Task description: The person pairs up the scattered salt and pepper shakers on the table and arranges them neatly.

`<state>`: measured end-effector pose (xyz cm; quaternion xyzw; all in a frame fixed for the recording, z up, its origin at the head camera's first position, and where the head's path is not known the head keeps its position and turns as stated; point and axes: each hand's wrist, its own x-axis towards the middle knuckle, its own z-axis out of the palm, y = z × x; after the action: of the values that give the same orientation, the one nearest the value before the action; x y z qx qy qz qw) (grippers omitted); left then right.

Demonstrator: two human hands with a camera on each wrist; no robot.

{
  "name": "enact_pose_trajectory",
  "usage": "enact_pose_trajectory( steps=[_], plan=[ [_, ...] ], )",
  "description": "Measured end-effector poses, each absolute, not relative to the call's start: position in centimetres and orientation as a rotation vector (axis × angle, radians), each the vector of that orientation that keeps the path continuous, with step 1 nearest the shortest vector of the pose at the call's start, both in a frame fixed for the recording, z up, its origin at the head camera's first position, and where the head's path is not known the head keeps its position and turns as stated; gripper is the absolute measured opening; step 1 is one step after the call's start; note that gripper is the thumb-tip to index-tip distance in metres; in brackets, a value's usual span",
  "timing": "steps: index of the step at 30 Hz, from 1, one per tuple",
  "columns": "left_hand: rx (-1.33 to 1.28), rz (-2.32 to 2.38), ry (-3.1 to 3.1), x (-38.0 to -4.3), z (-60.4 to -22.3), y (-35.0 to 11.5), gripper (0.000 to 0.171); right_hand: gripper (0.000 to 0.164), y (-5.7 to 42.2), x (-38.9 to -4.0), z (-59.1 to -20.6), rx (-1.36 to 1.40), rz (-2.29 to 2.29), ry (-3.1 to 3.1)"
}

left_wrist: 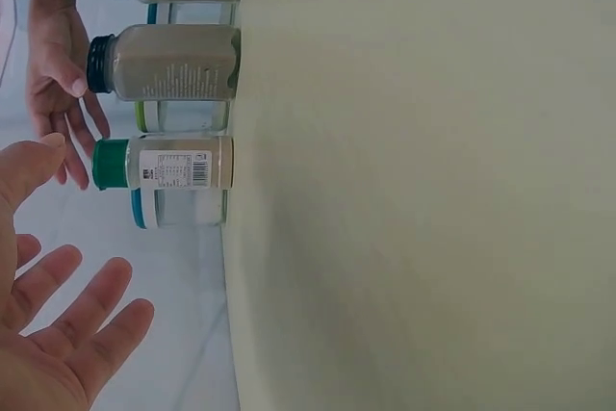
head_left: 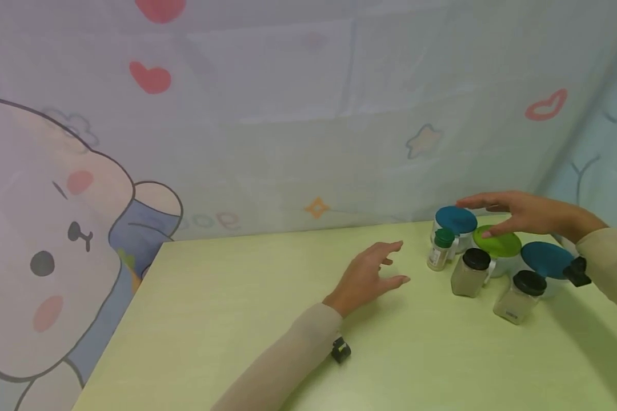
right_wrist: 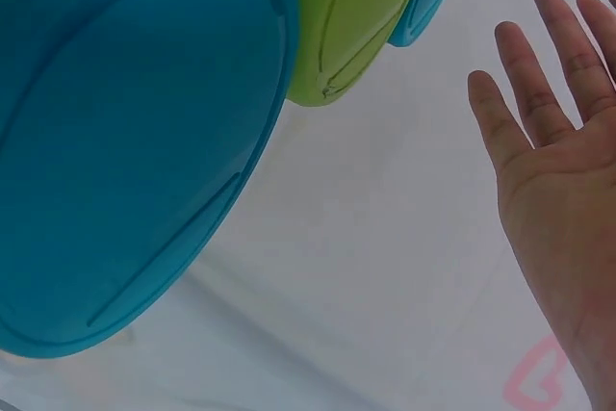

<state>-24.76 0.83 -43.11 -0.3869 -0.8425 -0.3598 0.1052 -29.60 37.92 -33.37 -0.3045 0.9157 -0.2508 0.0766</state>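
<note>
My right hand (head_left: 527, 214) hovers over the group of containers at the table's right, fingers extended toward the left and holding nothing. Beneath and around it stand a blue-lidded container (head_left: 456, 220), a green-lidded one (head_left: 497, 242) and a second blue-lidded one (head_left: 547, 260). In front of these are a small green-capped shaker (head_left: 440, 249) and two black-capped jars, the left jar (head_left: 470, 273) and the right jar (head_left: 520, 297), both with pale brown contents. To the left of the shaker, my left hand (head_left: 366, 278) hangs over the table with spread, relaxed fingers and holds nothing.
The pale yellow table (head_left: 226, 297) runs back to a printed curtain (head_left: 288, 114) with hearts and a cartoon animal (head_left: 46, 228). Another curtain side (head_left: 607, 154) borders the table at right. A small black device sits at each wrist.
</note>
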Motion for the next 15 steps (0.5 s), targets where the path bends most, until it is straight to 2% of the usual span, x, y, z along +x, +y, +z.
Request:
enact_pose_trajectory(
  steps=[15],
  plan=[
    [-1.077, -1.082, -2.522, -26.0, -42.8, 2.4, 0.066, 0.073, 37.2, -31.8, -34.1, -0.935, -0.792, 2.654]
  ],
)
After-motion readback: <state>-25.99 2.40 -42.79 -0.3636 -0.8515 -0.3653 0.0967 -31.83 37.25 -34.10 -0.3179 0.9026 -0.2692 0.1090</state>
